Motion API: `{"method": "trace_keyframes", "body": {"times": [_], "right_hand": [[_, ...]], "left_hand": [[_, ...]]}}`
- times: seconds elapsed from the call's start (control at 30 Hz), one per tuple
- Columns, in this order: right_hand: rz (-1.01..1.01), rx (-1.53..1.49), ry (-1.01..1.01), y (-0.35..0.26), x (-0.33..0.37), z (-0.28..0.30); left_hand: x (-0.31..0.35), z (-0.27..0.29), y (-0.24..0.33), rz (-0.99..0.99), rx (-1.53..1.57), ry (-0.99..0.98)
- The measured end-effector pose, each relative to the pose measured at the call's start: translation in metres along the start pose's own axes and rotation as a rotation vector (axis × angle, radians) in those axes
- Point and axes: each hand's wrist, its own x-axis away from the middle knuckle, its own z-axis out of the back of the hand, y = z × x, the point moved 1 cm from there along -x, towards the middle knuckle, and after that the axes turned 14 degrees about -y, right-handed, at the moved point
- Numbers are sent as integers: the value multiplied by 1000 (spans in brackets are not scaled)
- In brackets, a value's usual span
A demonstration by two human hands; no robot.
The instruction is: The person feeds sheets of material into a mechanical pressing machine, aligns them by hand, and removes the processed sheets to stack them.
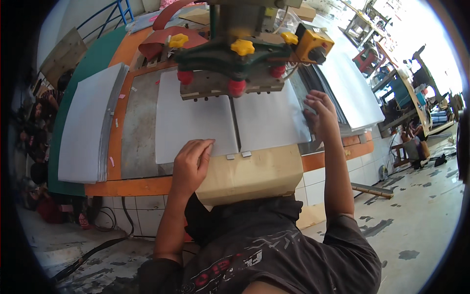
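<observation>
Two white sheets lie side by side under a press head, the left sheet and the right sheet, with a dark narrow gap between them. My left hand is at the near edge of the left sheet, its fingers bent and drawn together on that edge. My right hand hovers by the right sheet's outer edge, fingers loosely bent and thumb apart, with nothing visible in it. Two small pale blocks sit at the sheets' near edge. The press head, with red and yellow knobs, hangs over their far part.
A white sheet stack lies at the left, and another stack at the right beyond my right hand. A yellow control box hangs beside the press. A beige panel juts out between my body and the orange table edge.
</observation>
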Motion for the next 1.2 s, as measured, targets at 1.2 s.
{"method": "trace_keyframes", "body": {"times": [1.2], "right_hand": [[-145,222,-366,11,-49,1]], "left_hand": [[-30,96,-96,738,-173,-27]]}}
